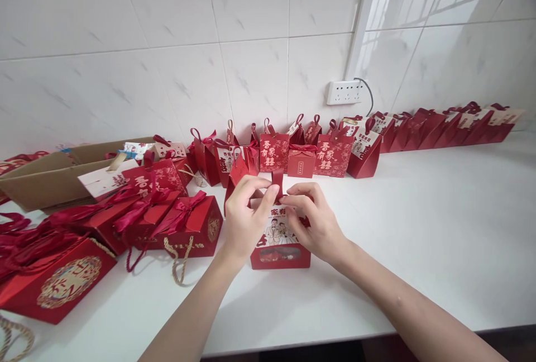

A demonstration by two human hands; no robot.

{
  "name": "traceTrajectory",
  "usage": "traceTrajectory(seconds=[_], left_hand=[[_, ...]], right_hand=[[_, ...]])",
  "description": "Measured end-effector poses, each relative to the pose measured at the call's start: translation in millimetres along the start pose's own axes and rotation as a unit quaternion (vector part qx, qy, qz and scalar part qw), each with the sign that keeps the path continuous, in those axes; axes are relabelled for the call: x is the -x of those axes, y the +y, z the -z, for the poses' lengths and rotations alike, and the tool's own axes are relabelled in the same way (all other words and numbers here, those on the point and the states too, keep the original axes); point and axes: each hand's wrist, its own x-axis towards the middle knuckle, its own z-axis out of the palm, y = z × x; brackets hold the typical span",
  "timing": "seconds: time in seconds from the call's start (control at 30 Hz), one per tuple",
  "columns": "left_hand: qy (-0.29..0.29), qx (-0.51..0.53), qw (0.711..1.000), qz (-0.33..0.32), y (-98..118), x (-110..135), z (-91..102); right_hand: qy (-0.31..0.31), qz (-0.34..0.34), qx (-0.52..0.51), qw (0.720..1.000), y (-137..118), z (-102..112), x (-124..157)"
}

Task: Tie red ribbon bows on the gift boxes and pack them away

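Note:
A small red gift box (280,244) with a picture of a couple and a clear window stands on the white counter (419,239) in front of me. My left hand (244,217) and my right hand (312,219) are both at its top. The fingers of each hand pinch the red ribbon handle (277,179) that rises from the box. Both hands are closed on that ribbon, one on each side of it.
Several red gift boxes with bows lie at the left, beside a larger flat red box (58,286) and an open cardboard carton (50,180). A row of red boxes lines the tiled wall at the back and right. A white power strip (344,92) hangs on the wall.

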Motion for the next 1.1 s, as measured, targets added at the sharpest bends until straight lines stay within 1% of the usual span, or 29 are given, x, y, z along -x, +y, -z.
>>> traceTrajectory(seconds=[0.13,0.27,0.67,0.77,0.9,0.97,1.03,1.07,1.1], left_hand=[[0.000,-0.002,1.000,0.006,1,0,-0.4],[0.002,-0.006,1.000,0.012,1,0,-1.2],[0.001,-0.004,1.000,0.017,3,2,0.2],[0.003,0.002,1.000,0.020,1,1,-1.0],[-0.005,-0.007,1.000,0.027,-1,-1,-3.1],[0.008,-0.032,0.999,0.001,9,2,1.6],[0.057,-0.059,0.996,-0.046,27,12,12.8],[0.095,-0.055,0.992,-0.062,38,19,20.3],[0.109,-0.050,0.992,-0.049,49,28,28.1]], right_hand=[[0.007,0.001,-0.008,1.000,0,-2,-1],[0.000,-0.002,-0.004,1.000,2,-2,-1],[-0.006,0.013,0.049,0.999,2,-1,-2],[-0.005,0.011,0.044,0.999,3,-1,-1],[-0.004,-0.003,0.009,1.000,3,-1,-1],[-0.005,-0.012,-0.008,1.000,3,-2,-1],[-0.006,-0.018,-0.015,1.000,3,-2,0],[-0.008,-0.020,-0.015,1.000,4,-2,0],[-0.010,-0.019,-0.016,1.000,4,-2,0]])
